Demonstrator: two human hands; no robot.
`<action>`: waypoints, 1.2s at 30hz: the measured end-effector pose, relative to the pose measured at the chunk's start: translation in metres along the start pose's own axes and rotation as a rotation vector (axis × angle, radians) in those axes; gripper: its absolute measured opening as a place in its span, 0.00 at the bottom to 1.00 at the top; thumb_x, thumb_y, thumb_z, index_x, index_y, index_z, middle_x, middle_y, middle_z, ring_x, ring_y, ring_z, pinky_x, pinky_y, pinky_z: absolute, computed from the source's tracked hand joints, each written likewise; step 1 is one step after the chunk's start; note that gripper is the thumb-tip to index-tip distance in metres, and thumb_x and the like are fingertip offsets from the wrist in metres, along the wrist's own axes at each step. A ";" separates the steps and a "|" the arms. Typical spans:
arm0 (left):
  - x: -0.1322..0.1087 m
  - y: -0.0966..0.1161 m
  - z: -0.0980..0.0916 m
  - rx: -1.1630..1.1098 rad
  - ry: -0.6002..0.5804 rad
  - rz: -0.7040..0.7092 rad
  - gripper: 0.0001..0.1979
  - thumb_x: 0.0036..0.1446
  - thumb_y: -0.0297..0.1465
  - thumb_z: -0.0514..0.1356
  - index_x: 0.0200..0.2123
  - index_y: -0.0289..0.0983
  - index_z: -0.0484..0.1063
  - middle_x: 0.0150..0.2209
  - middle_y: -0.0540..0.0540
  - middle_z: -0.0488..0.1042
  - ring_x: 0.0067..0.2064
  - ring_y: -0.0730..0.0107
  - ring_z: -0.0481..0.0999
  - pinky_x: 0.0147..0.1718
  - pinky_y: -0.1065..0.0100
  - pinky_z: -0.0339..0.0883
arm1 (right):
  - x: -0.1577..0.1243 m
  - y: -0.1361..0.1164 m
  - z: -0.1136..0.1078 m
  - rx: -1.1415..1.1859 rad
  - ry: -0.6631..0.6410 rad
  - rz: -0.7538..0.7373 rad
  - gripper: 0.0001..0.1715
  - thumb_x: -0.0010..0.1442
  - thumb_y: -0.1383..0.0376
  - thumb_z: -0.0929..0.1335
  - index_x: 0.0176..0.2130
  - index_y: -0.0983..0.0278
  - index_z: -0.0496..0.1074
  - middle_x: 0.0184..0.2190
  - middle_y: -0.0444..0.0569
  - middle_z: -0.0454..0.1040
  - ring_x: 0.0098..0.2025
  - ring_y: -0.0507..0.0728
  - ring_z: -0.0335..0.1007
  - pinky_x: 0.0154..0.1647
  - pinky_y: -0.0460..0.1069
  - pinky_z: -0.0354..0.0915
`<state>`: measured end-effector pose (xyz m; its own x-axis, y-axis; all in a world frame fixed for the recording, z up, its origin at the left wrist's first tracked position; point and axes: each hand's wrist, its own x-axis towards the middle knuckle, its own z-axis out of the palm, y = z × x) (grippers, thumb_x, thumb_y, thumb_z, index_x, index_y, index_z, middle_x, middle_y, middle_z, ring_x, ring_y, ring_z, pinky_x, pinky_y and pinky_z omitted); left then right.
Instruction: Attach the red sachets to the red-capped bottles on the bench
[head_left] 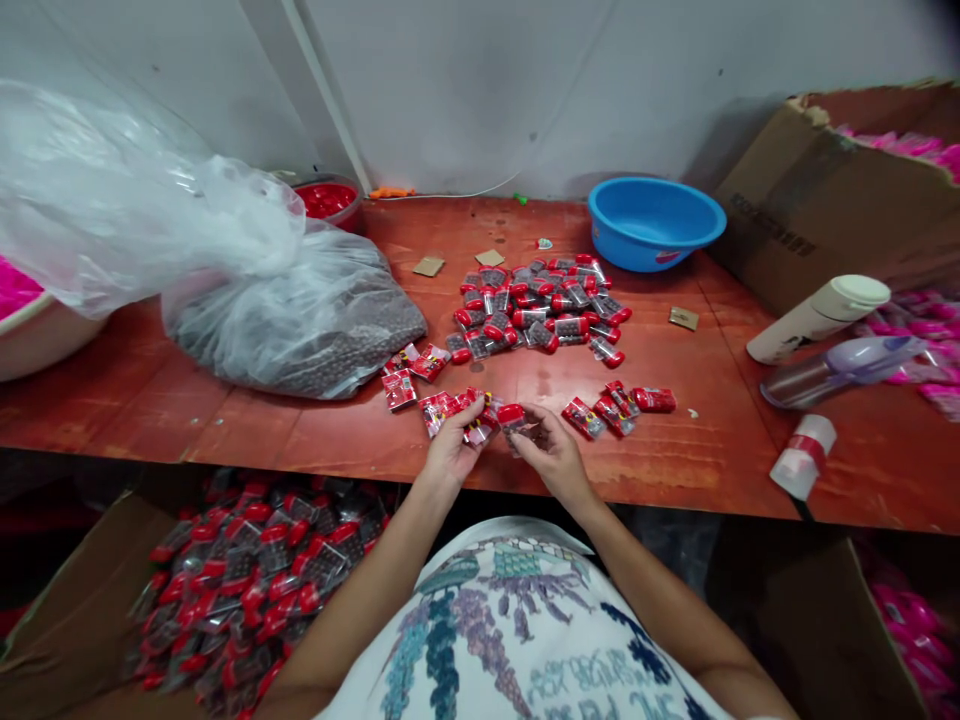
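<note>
Packet partly behind right fingers

The table is standing against the wall. On its left side, a big plastic bag is lying, and a tub is sitting further left. A small bowl is sitting behind the bag. In the middle, a heap of packets is lying, with a basin sitting behind it to the right. A cardboard box is resting at the far right, and two bottles are lying in front of it. At the near edge, the left hand is holding a bunch of packets just beside the right hand, which is holding a single packet. A row of packets is lying right of the hands. Under the table, to the left, a carton full of packets is sitting.
</note>
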<state>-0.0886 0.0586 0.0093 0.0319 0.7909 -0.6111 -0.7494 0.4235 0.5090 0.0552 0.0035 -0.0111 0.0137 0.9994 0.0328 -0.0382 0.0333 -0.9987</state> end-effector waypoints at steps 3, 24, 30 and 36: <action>-0.003 -0.001 0.003 0.022 -0.009 0.032 0.04 0.48 0.19 0.63 0.29 0.31 0.75 0.28 0.45 0.78 0.29 0.69 0.78 0.33 0.68 0.75 | 0.001 0.003 0.000 -0.061 0.003 -0.022 0.24 0.57 0.63 0.68 0.54 0.59 0.66 0.38 0.47 0.72 0.34 0.53 0.68 0.35 0.48 0.67; -0.018 0.000 0.004 0.231 -0.155 0.296 0.14 0.38 0.25 0.71 0.32 0.36 0.74 0.31 0.51 0.77 0.32 0.73 0.76 0.34 0.71 0.70 | 0.004 -0.005 -0.007 0.119 -0.079 0.081 0.18 0.54 0.61 0.70 0.45 0.61 0.72 0.33 0.45 0.74 0.32 0.52 0.68 0.33 0.46 0.65; -0.022 -0.004 0.005 0.343 -0.186 0.330 0.19 0.34 0.23 0.72 0.33 0.36 0.74 0.29 0.52 0.76 0.31 0.73 0.75 0.34 0.72 0.69 | 0.002 -0.014 -0.009 -0.073 -0.034 -0.067 0.16 0.55 0.64 0.69 0.45 0.60 0.75 0.36 0.45 0.73 0.35 0.52 0.67 0.35 0.46 0.63; -0.024 -0.005 0.001 0.420 -0.200 0.399 0.26 0.35 0.24 0.72 0.42 0.39 0.74 0.29 0.53 0.76 0.30 0.76 0.74 0.34 0.75 0.68 | 0.001 -0.014 -0.012 -0.077 -0.046 -0.071 0.17 0.55 0.63 0.70 0.47 0.58 0.75 0.37 0.47 0.74 0.39 0.54 0.70 0.40 0.49 0.65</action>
<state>-0.0843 0.0378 0.0222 -0.0438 0.9746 -0.2196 -0.4058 0.1835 0.8953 0.0682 0.0042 0.0025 -0.0325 0.9941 0.1033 0.0377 0.1045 -0.9938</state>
